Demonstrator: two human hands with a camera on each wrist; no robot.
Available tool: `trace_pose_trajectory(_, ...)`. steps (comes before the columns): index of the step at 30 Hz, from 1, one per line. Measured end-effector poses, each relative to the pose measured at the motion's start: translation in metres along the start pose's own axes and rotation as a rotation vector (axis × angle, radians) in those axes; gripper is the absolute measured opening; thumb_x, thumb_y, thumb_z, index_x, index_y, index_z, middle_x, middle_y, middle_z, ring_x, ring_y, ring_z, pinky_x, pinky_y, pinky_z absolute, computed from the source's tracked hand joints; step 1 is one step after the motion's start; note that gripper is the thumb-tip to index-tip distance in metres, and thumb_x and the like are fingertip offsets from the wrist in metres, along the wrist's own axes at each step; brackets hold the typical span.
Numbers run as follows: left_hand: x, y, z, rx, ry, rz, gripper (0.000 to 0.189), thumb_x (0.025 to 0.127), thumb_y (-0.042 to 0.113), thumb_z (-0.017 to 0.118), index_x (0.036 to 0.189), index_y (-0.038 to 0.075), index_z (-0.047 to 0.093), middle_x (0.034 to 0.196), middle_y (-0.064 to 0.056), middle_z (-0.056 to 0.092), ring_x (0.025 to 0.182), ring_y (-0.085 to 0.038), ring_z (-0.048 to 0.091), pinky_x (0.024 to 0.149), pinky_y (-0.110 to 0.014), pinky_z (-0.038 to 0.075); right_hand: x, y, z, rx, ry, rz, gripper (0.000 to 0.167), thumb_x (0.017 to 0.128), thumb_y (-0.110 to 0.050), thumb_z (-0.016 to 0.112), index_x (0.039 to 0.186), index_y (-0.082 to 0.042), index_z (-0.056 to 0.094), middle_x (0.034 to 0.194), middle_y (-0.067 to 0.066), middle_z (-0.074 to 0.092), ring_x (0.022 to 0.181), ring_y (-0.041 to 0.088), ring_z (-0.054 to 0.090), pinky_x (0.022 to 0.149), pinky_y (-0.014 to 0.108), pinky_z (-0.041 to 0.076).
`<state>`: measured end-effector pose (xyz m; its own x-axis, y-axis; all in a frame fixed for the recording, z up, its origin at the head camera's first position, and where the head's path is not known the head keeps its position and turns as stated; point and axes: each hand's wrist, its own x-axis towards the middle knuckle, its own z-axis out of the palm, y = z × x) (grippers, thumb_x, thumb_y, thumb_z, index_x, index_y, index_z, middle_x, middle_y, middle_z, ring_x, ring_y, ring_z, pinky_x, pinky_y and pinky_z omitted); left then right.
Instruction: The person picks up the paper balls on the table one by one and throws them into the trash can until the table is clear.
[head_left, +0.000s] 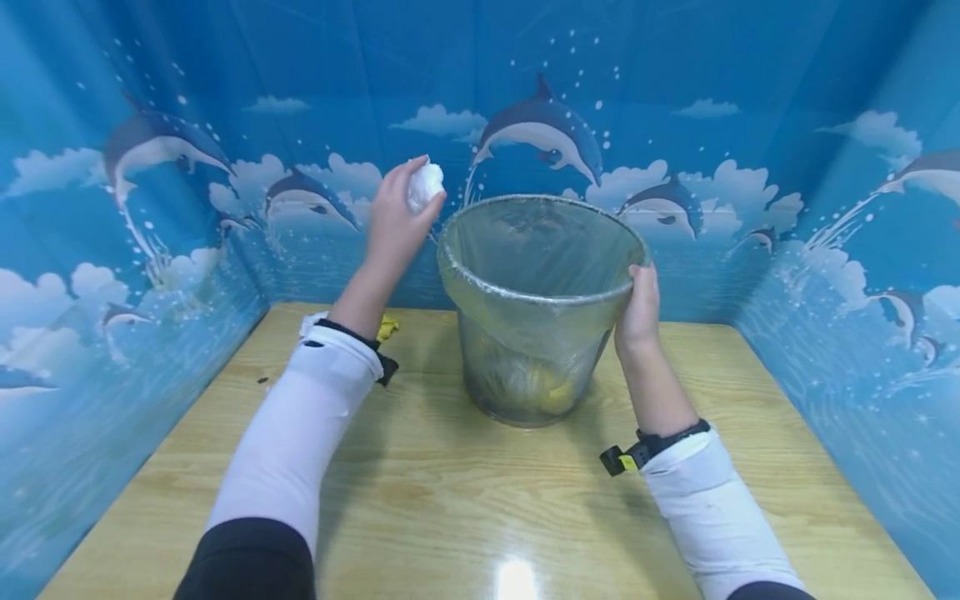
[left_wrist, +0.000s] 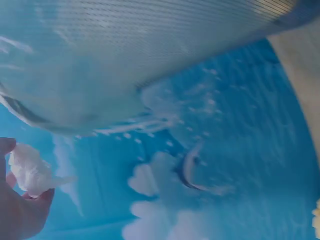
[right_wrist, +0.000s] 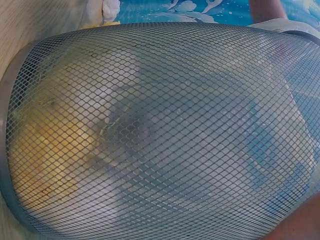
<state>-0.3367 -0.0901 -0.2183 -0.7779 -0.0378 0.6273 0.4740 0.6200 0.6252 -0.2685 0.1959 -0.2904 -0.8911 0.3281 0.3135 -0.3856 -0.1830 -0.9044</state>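
Note:
My left hand [head_left: 396,221] is raised just left of a mesh wastebasket [head_left: 480,342], at about the height of its rim. Between thumb and fingers it pinches a crumpled white paper ball [head_left: 425,187], seen also in the left wrist view. A clear plastic liner [head_left: 540,310] is folded over the basket's rim. On the basket's right side my right hand [head_left: 640,312] grips the rim, thumb on top. Through the mesh in the right wrist view, yellow crumpled paper [right_wrist: 52,150] and whitish pieces show at the bottom.
A yellow crumpled piece [head_left: 387,327] lies on the wooden table [head_left: 465,508] behind my left wrist. White crumpled paper [right_wrist: 111,9] appears beyond the basket in the right wrist view. A dark speck [head_left: 262,381] is at the left. Blue dolphin-print curtains [head_left: 315,67] enclose the table.

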Motion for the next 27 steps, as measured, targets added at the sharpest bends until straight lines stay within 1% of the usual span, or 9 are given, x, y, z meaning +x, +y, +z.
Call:
trace_pose_trajectory(5, -0.002, 0.022, 0.003, 0.01, -0.046, 0.041, 0.053, 0.093, 0.031, 0.064, 0.142, 0.018, 0.049, 0.146, -0.008, 0.046, 0.132, -0.024, 0.046, 0.101, -0.037, 0.048, 0.0, 0.0, 0.0, 0.005, 0.002, 0.006, 0.054, 0.094, -0.021, 0.026, 0.145, -0.002, 0.031, 0.128, 0.006, 0.04, 0.116, 0.019, 0.039, 0.11, 0.039, 0.028)
trace_pose_trajectory(8, -0.003, 0.032, 0.005, 0.011, -0.096, 0.056, 0.054, 0.093, 0.032, 0.064, 0.142, 0.018, 0.048, 0.147, -0.007, 0.047, 0.131, -0.025, 0.047, 0.101, -0.037, 0.048, 0.0, 0.0, -0.001, -0.001, -0.002, 0.016, 0.054, 0.094, -0.021, 0.026, 0.145, -0.003, 0.031, 0.126, 0.005, 0.04, 0.114, 0.018, 0.039, 0.109, 0.039, 0.028)
trace_pose_trajectory(11, -0.005, 0.041, 0.008, 0.024, -0.162, 0.083, 0.055, 0.093, 0.033, 0.064, 0.143, 0.019, 0.047, 0.148, -0.007, 0.046, 0.131, -0.025, 0.047, 0.099, -0.038, 0.049, 0.0, 0.0, -0.001, -0.002, -0.003, 0.017, 0.054, 0.094, -0.022, 0.026, 0.145, -0.003, 0.03, 0.124, 0.004, 0.041, 0.111, 0.017, 0.04, 0.107, 0.038, 0.029)
trace_pose_trajectory(16, -0.011, 0.056, 0.012, 0.045, -0.299, 0.145, 0.056, 0.093, 0.033, 0.064, 0.144, 0.021, 0.046, 0.149, -0.006, 0.044, 0.135, -0.025, 0.043, 0.097, -0.038, 0.05, -0.001, -0.001, -0.001, -0.002, 0.002, 0.016, 0.054, 0.094, -0.022, 0.026, 0.145, -0.002, 0.031, 0.119, 0.003, 0.042, 0.108, 0.016, 0.041, 0.106, 0.037, 0.03)
trace_pose_trajectory(17, -0.012, 0.059, 0.012, 0.045, -0.327, 0.151, 0.056, 0.093, 0.034, 0.064, 0.144, 0.022, 0.045, 0.149, -0.005, 0.043, 0.136, -0.024, 0.042, 0.097, -0.038, 0.05, -0.001, -0.001, -0.001, -0.008, 0.001, 0.022, 0.055, 0.094, -0.022, 0.026, 0.145, -0.003, 0.03, 0.121, 0.003, 0.042, 0.11, 0.017, 0.041, 0.106, 0.038, 0.029)
trace_pose_trajectory(19, -0.014, 0.064, 0.014, 0.047, -0.377, 0.166, 0.056, 0.093, 0.034, 0.063, 0.145, 0.023, 0.045, 0.15, -0.003, 0.043, 0.138, -0.022, 0.04, 0.1, -0.038, 0.048, -0.001, -0.001, -0.001, -0.021, -0.001, 0.036, 0.055, 0.095, -0.023, 0.026, 0.147, -0.005, 0.029, 0.127, 0.005, 0.04, 0.115, 0.019, 0.039, 0.108, 0.038, 0.028)
trace_pose_trajectory(21, -0.015, 0.067, 0.016, 0.044, -0.411, 0.177, 0.056, 0.094, 0.034, 0.063, 0.146, 0.023, 0.044, 0.15, -0.001, 0.043, 0.139, -0.02, 0.038, 0.104, -0.038, 0.045, -0.001, -0.001, -0.001, -0.031, -0.006, 0.049, 0.057, 0.095, -0.025, 0.025, 0.149, -0.007, 0.026, 0.136, 0.008, 0.037, 0.123, 0.021, 0.036, 0.11, 0.037, 0.027)
trace_pose_trajectory(24, -0.017, 0.071, 0.02, 0.044, -0.442, 0.192, 0.057, 0.094, 0.035, 0.061, 0.146, 0.023, 0.042, 0.151, 0.0, 0.042, 0.14, -0.019, 0.037, 0.106, -0.037, 0.043, -0.002, -0.002, -0.002, -0.044, -0.014, 0.062, 0.058, 0.095, -0.026, 0.024, 0.151, -0.01, 0.022, 0.146, 0.01, 0.03, 0.131, 0.023, 0.03, 0.113, 0.036, 0.025)
trace_pose_trajectory(27, -0.017, 0.074, 0.025, 0.055, -0.466, 0.198, 0.057, 0.094, 0.037, 0.061, 0.147, 0.024, 0.042, 0.151, 0.0, 0.042, 0.139, -0.019, 0.038, 0.105, -0.037, 0.044, -0.002, -0.002, -0.002, -0.045, -0.017, 0.064, 0.059, 0.095, -0.026, 0.024, 0.151, -0.011, 0.022, 0.147, 0.011, 0.029, 0.132, 0.023, 0.03, 0.113, 0.036, 0.025)
